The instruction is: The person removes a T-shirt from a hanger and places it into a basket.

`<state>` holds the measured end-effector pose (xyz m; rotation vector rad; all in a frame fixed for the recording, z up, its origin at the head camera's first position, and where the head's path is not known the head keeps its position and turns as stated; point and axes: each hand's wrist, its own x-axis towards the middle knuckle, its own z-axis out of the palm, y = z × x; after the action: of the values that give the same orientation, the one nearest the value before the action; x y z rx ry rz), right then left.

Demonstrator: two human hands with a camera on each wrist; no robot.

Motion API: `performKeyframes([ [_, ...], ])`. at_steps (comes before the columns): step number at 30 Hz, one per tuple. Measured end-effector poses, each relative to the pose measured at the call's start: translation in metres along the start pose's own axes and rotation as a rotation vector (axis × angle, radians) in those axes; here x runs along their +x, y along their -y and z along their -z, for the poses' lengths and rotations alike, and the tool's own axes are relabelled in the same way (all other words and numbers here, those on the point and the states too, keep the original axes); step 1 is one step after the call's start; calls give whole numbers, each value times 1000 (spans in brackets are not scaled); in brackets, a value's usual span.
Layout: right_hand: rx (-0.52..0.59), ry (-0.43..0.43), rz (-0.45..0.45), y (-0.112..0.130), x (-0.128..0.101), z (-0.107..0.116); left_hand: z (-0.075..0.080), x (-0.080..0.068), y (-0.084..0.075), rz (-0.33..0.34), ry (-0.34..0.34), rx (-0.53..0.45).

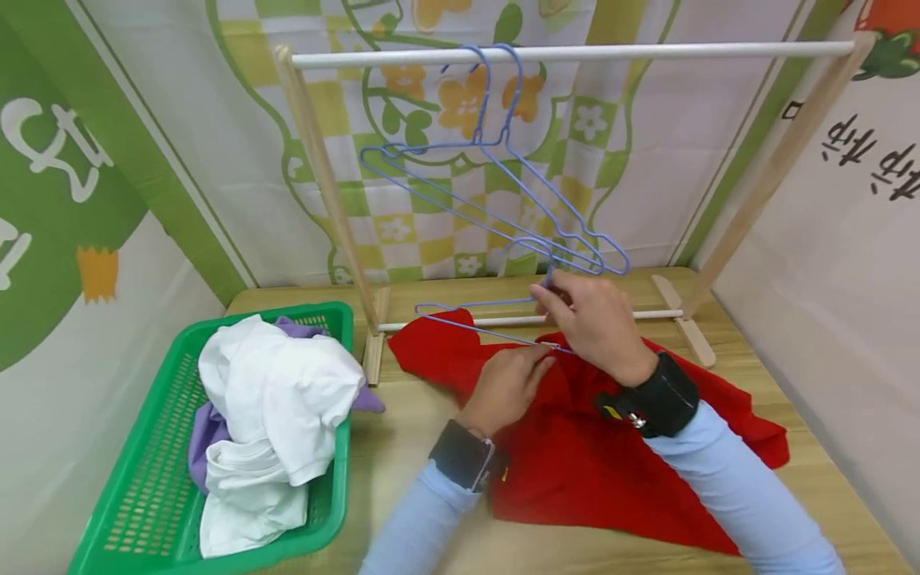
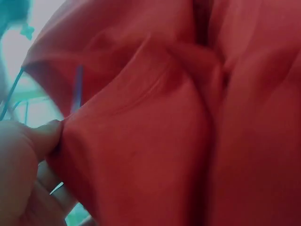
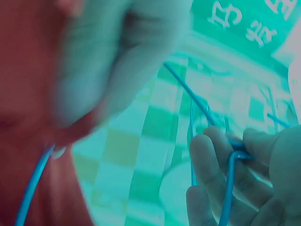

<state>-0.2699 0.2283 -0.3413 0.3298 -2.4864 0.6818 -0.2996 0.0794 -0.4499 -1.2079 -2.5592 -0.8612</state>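
A red garment (image 1: 575, 463) lies spread on the wooden table (image 1: 410, 431), below the clothes rack. My left hand (image 1: 541, 361) pinches a fold of it near the top edge; in the left wrist view the thumb (image 2: 42, 136) presses on the red cloth (image 2: 155, 141). My right hand (image 1: 552, 300) holds the neck of a blue wire hanger (image 1: 474, 327) just above the garment. That hanger's left arm reaches over the garment's upper left part. In the right wrist view the fingers (image 3: 211, 160) curl round the blue wire (image 3: 229, 183).
Two more blue hangers (image 1: 483, 104) hang on the white rail (image 1: 647, 52) of the wooden rack. A green basket (image 1: 136, 479) at the left holds white clothes (image 1: 280, 399) and a purple one (image 1: 204, 431). Printed curtains close in the back and sides.
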Motion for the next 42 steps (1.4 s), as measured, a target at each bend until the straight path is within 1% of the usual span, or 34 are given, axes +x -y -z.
performKeyframes([
  [2, 38, 30, -15, 15, 14, -11, -8, -2, -1, -47, 29, 31],
  [4, 78, 42, -39, 27, 28, -20, -17, -5, -2, -121, 44, 87],
  [6, 111, 44, -74, 37, 41, -27, -24, -8, -4, -219, 43, 158],
  [8, 117, 39, -108, 45, 51, -33, -29, -12, -6, -269, 56, 195],
  [9, 112, 36, -128, 48, 55, -36, -31, -13, -8, -283, 63, 231],
  [10, 108, 30, -144, 51, 60, -39, -32, -14, -9, -278, 79, 240],
  [11, 103, 21, -159, 54, 64, -41, -32, -15, -11, -281, 94, 279],
  [14, 76, -8, -187, 63, 78, -49, -30, -12, -13, -224, 169, 303],
  [15, 67, -19, -196, 66, 83, -51, -30, -12, -14, -217, 189, 327],
  [17, 48, -34, -202, 72, 92, -56, -30, -11, -16, -202, 224, 313],
  [20, -5, -44, -208, 79, 105, -63, -34, -12, -19, -166, 290, 186],
  [21, -15, -44, -210, 81, 109, -65, -35, -13, -20, -161, 314, 161],
  [22, -21, -37, -211, 82, 112, -67, -36, -13, -21, -140, 337, 98],
  [24, -37, -28, -223, 86, 120, -72, -36, -16, -24, -83, 388, -25],
  [26, -39, -16, -233, 90, 127, -77, -33, -18, -27, -11, 418, -130],
  [28, -48, -8, -225, 95, 133, -83, -30, -22, -30, 58, 438, -209],
  [30, -60, 3, -210, 99, 139, -89, -29, -25, -33, 97, 460, -263],
  [31, -62, 10, -202, 101, 141, -92, -34, -27, -32, 84, 459, -234],
  [32, -68, 19, -196, 103, 143, -95, -38, -29, -32, 66, 456, -180],
  [34, -78, 32, -192, 106, 147, -99, -55, -34, -29, 73, 410, -57],
  [35, -79, 36, -194, 107, 149, -100, -58, -37, -29, 78, 388, -1],
  [36, -81, 31, -191, 108, 150, -100, -65, -38, -26, 59, 367, 51],
  [37, -80, 25, -191, 109, 152, -98, -63, -38, -26, 75, 361, 55],
  [38, -74, 17, -190, 109, 153, -95, -56, -36, -27, 83, 356, 35],
  [39, -63, 5, -188, 109, 155, -91, -49, -35, -27, 93, 352, -14],
  [40, -54, -10, -185, 110, 157, -85, -37, -32, -28, 75, 351, -51],
  [41, -43, -29, -185, 110, 159, -79, -24, -28, -27, 26, 355, -77],
  [42, -35, -53, -188, 110, 161, -73, -16, -24, -24, -26, 346, -80],
])
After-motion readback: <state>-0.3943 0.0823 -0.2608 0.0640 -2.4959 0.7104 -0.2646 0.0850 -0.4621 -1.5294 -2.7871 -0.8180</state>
